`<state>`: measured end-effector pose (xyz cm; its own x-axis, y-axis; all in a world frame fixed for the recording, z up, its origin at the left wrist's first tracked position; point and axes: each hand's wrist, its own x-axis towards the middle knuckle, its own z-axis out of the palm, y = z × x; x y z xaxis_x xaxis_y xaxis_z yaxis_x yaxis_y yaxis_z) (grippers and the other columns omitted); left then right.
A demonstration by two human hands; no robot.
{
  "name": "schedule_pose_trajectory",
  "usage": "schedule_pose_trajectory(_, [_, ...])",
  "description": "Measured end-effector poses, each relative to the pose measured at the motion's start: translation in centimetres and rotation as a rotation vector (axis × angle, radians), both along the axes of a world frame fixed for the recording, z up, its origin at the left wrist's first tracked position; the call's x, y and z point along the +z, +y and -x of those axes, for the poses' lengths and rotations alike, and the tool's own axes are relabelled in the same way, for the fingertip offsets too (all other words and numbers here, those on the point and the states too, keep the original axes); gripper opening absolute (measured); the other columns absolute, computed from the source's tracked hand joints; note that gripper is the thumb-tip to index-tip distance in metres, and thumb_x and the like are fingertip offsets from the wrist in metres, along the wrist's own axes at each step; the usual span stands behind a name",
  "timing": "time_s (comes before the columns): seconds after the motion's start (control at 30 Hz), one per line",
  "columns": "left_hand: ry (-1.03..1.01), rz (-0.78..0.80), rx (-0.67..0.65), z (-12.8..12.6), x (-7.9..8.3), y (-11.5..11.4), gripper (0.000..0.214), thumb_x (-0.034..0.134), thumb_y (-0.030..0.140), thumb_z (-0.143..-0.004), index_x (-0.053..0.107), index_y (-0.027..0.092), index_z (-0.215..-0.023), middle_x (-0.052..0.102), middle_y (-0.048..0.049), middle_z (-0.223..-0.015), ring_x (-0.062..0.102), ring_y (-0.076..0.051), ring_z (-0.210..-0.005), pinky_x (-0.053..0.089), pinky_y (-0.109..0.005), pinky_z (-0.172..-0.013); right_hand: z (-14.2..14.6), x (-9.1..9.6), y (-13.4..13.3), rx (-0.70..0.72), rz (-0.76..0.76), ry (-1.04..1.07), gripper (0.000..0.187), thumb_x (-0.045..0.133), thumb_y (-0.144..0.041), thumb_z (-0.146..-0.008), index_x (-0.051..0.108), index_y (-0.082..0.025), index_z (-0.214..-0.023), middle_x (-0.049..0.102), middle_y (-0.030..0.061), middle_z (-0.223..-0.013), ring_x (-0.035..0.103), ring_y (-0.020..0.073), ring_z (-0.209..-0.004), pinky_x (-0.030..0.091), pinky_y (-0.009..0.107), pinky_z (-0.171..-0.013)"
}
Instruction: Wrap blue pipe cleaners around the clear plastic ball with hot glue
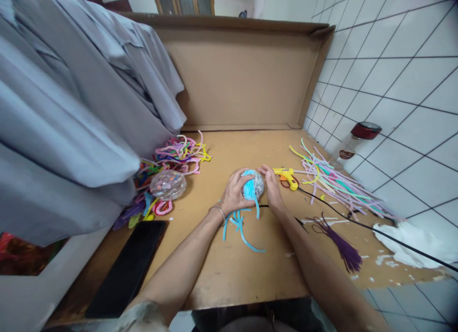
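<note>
A round clear plastic piece [259, 185], partly covered by rows of blue pipe cleaner [248, 186], sits above the middle of the table. One blue end hangs down from it. My left hand [234, 191] is closed around its left side, thumb at the lower edge and fingers over the top. Along the right side is my right hand [272, 189], fingers apart and slightly bent, fingertips close to the piece; I cannot tell whether they touch it. Loose blue pipe cleaners [238, 222] lie just below. A yellow glue gun [288, 177] rests right of my right hand.
Left are a second clear plastic piece [168, 185], tangled colourful pipe cleaners [182, 153], a black phone [130, 267] and a grey cloth [71, 108]. Right are pastel pipe cleaners [336, 181], a purple bundle [338, 243], a jar [352, 143], white tissue [411, 243] and a black cord [358, 222].
</note>
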<state>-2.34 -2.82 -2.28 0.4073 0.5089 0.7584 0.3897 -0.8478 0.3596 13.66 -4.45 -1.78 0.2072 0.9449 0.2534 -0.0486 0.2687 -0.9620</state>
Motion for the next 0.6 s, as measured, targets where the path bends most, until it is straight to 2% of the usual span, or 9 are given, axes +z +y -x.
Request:
schedule_pose_trajectory(0.1, [-0.003,0.005,-0.019,0.1,0.0,-0.1,0.074,0.082,0.038,-0.062,0.050,0.022,-0.127,0.045,-0.0160,-0.137,0.050,-0.033,-0.128,0.046,-0.050,-0.104,0.1,-0.2,0.2,-0.006,0.080,0.056,0.068,0.041,-0.075,-0.083,0.056,-0.021,-0.122,0.067,0.0113,-0.118,0.061,0.0264,-0.111,0.048,0.045,-0.099])
schedule_pose_trajectory(0.33, [-0.004,0.073,-0.013,0.0,0.5,-0.2,0.076,0.083,0.036,-0.059,0.051,0.022,-0.127,0.049,-0.0149,-0.134,0.052,-0.032,-0.126,0.046,-0.050,-0.105,0.4,1.5,-0.8,0.027,-0.126,-0.060,0.052,0.039,-0.062,-0.092,0.055,-0.022,-0.121,0.069,0.0085,-0.110,0.064,0.0219,-0.103,0.052,0.040,-0.092])
schedule_pose_trajectory(0.6, [-0.016,0.097,-0.013,0.0,0.5,-0.2,0.079,0.083,0.035,-0.058,0.050,0.022,-0.129,0.050,-0.0147,-0.135,0.051,-0.031,-0.127,0.045,-0.050,-0.106,0.7,2.2,-1.7,0.028,-0.179,-0.190,0.052,0.038,-0.061,-0.093,0.053,-0.024,-0.126,0.068,0.0080,-0.113,0.062,0.0231,-0.108,0.049,0.041,-0.096])
